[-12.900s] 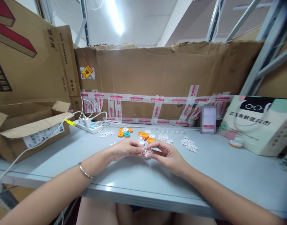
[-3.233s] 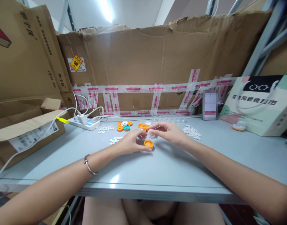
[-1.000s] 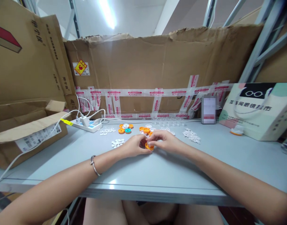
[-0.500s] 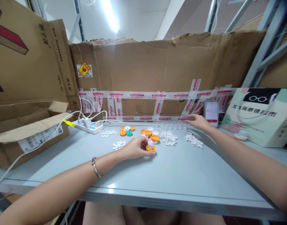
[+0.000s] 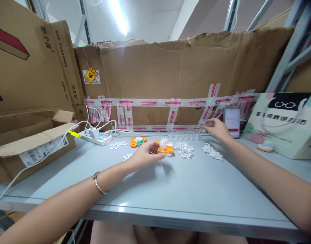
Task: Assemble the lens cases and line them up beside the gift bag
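My left hand (image 5: 145, 155) grips an orange round cap with a white upright insert (image 5: 162, 145) between thumb and fingers, held just above the table. Behind it, partly covered, sit several more orange and white round caps (image 5: 169, 149). At the back, my right hand (image 5: 218, 129) has its thumb and fingertips brought together beside a row of clear plastic cups (image 5: 184, 135); whether a clear piece is in the pinch I cannot make out. Two piles of small white plastic parts lie nearby, one pile (image 5: 184, 150) in the middle and another pile (image 5: 212, 151) below my right hand.
White rings (image 5: 118, 144), orange and teal caps (image 5: 133, 144) and white discs (image 5: 127, 157) lie to the left. A power strip (image 5: 101, 138) with cables, an open carton (image 5: 43, 149), a phone (image 5: 232, 122) and a paper bag (image 5: 282, 128) surround the work area.
My left hand has lifted the orange cap with its white insert up off the tabletop. My right hand has shifted slightly right and drawn up from the clear cups.
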Demonstrator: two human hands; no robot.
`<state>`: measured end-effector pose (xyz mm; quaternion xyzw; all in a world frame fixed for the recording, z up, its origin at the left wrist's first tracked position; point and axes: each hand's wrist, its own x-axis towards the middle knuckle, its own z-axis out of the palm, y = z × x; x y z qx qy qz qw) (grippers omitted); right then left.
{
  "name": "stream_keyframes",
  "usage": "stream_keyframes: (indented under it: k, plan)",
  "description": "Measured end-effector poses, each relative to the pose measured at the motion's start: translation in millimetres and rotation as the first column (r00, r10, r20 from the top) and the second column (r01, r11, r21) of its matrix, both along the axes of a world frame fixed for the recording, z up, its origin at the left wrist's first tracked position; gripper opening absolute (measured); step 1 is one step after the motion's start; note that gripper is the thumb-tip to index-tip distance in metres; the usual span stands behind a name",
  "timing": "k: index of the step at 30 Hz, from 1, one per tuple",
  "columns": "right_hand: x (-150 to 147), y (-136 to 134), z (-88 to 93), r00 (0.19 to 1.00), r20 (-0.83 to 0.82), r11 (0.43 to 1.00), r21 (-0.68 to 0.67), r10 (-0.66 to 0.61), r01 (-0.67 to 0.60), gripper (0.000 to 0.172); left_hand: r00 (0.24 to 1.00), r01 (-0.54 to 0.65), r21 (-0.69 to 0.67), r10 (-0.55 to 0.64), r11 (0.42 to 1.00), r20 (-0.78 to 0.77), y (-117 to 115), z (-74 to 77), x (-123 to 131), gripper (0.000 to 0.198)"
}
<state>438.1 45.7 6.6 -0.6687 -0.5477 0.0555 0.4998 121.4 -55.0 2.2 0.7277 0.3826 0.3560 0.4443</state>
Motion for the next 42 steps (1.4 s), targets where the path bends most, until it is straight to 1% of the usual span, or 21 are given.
stream_keyframes:
  k: [3, 4, 5, 6, 7, 8, 9, 10, 12, 15, 19, 25, 29, 35, 42]
  plan:
    - [-30, -23, 27.4, 0.990, -0.025, 0.986, 0.095, 0.142, -0.139, 0.033, 0.993, 0.052, -0.025, -0.050, 0.998, 0.103, -10, 13.9, 0, 0.031]
    - [-44, -34, 35.5, 0.972, -0.040, 0.967, 0.119, 0.229, -0.223, 0.032, 0.989, 0.074, -0.023, -0.070, 0.997, 0.133, -14, 17.7, 1, 0.031]
    - [-59, -46, 42.6, 0.909, -0.103, 0.909, 0.163, 0.403, -0.384, 0.032, 0.984, 0.095, -0.017, -0.091, 0.995, 0.155, -17, 20.8, 1, 0.030]
    - [-74, -58, 48.4, 0.830, -0.148, 0.838, 0.202, 0.538, -0.507, 0.031, 0.980, 0.112, -0.008, -0.109, 0.994, 0.168, -19, 23.1, 2, 0.028]
    - [-88, -71, 52.8, 0.752, -0.155, 0.765, 0.212, 0.640, -0.608, 0.031, 0.977, 0.121, -0.004, -0.119, 0.993, 0.178, -21, 24.5, 2, 0.027]
    - [-101, -83, 55.9, 0.696, -0.151, 0.710, 0.214, 0.702, -0.670, 0.030, 0.975, 0.120, -0.006, -0.117, 0.993, 0.190, -22, 25.2, 2, 0.027]
    - [-112, -93, 57.8, 0.652, -0.147, 0.668, 0.207, 0.744, -0.715, 0.028, 0.974, 0.106, -0.014, -0.101, 0.994, 0.205, -23, 25.3, 2, 0.028]
    - [-120, -102, 58.5, 0.622, -0.154, 0.640, 0.209, 0.768, -0.739, 0.028, 0.972, 0.086, -0.027, -0.078, 0.996, 0.221, -23, 25.0, 2, 0.031]
    - [-131, -113, 57.5, 0.586, -0.179, 0.613, 0.216, 0.790, -0.760, 0.026, 0.967, 0.036, -0.055, -0.020, 0.998, 0.252, -23, 23.9, 2, 0.036]
    - [-134, -116, 53.2, 0.562, -0.208, 0.597, 0.191, 0.800, -0.779, 0.026, 0.962, 0.003, -0.075, 0.017, 0.997, 0.271, -23, 22.6, 2, 0.032]
    - [-131, -115, 48.7, 0.560, -0.207, 0.590, 0.132, 0.802, -0.796, 0.027, 0.958, 0.015, -0.059, 0.003, 0.998, 0.287, -23, 22.1, 3, 0.029]
    - [-131, -117, 46.6, 0.553, -0.189, 0.572, 0.069, 0.812, -0.817, 0.027, 0.952, 0.037, -0.051, -0.019, 0.998, 0.306, -23, 21.9, 3, 0.028]
    - [-132, -118, 46.1, 0.557, -0.184, 0.575, 0.060, 0.810, -0.816, 0.028, 0.952, 0.041, -0.032, -0.030, 0.999, 0.305, -23, 22.1, 2, 0.027]
    - [-134, -120, 43.0, 0.540, -0.182, 0.561, 0.090, 0.822, -0.823, 0.027, 0.952, 0.045, -0.024, -0.035, 0.999, 0.305, -23, 22.5, 1, 0.026]
    - [-136, -125, 31.9, 0.600, -0.160, 0.619, 0.121, 0.784, -0.776, 0.027, 0.952, 0.046, -0.045, -0.031, 0.998, 0.305, -19, 17.4, -1, 0.027]
